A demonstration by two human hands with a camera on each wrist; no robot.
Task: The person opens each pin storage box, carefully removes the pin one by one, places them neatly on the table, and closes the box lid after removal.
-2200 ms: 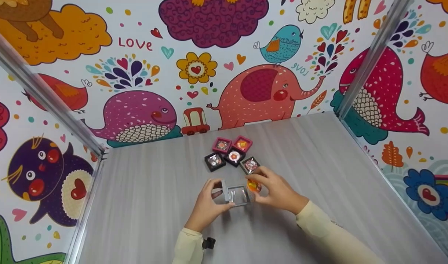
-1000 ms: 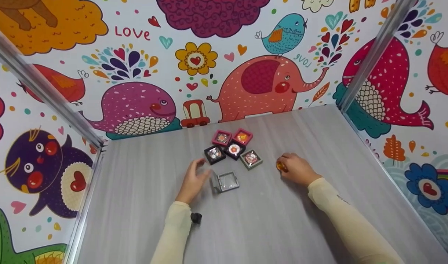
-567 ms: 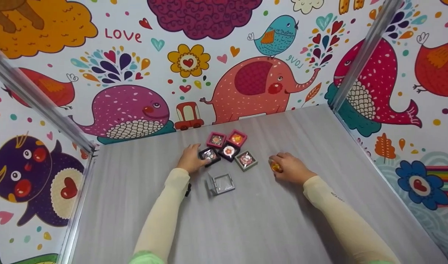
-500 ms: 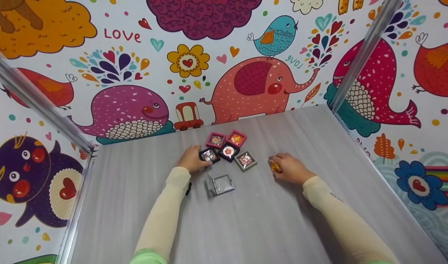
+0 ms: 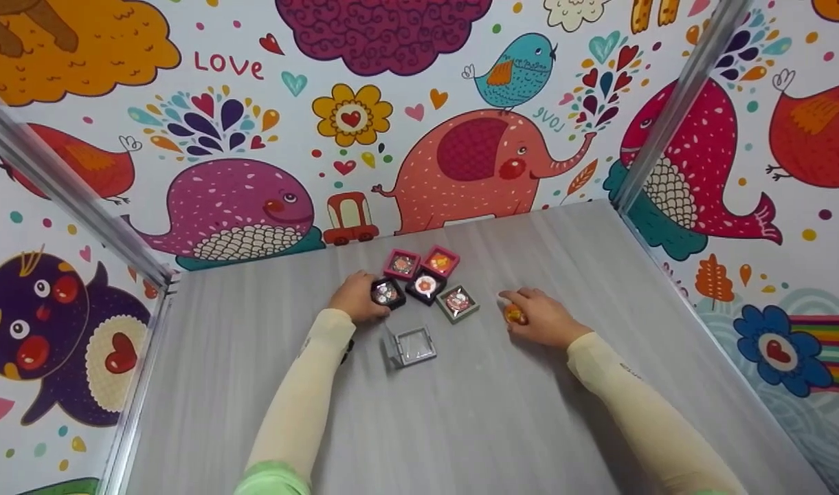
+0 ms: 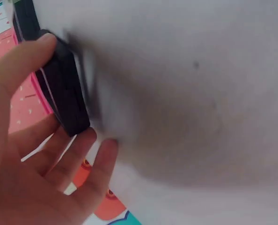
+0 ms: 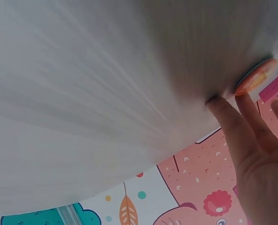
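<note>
My left hand (image 5: 359, 298) holds a small square black display case (image 5: 386, 293) by its edges. In the left wrist view the thumb lies along one side of that case (image 6: 66, 89) and fingertips meet the opposite side. My right hand (image 5: 544, 319) is to the right, fingers extended, beside a round orange badge (image 5: 515, 315). The right wrist view has the badge (image 7: 256, 77) flat on the table, one fingertip at its edge. Between the hands, nearer me, a grey display case (image 5: 414, 346) stands unfolded, its clear-windowed lid raised on the left.
Behind the hands sit two pink display cases (image 5: 402, 263), another black case (image 5: 426, 284) and a green-grey case (image 5: 458, 303), each with a round picture inside. Printed wall panels (image 5: 364, 179) with metal corner posts (image 5: 649, 148) border the grey table (image 5: 501, 419).
My left hand has let go of the grey case and gripped the black one, shifting it slightly left. My right hand has carried the orange badge rightward, lowered it, and straightened its fingers.
</note>
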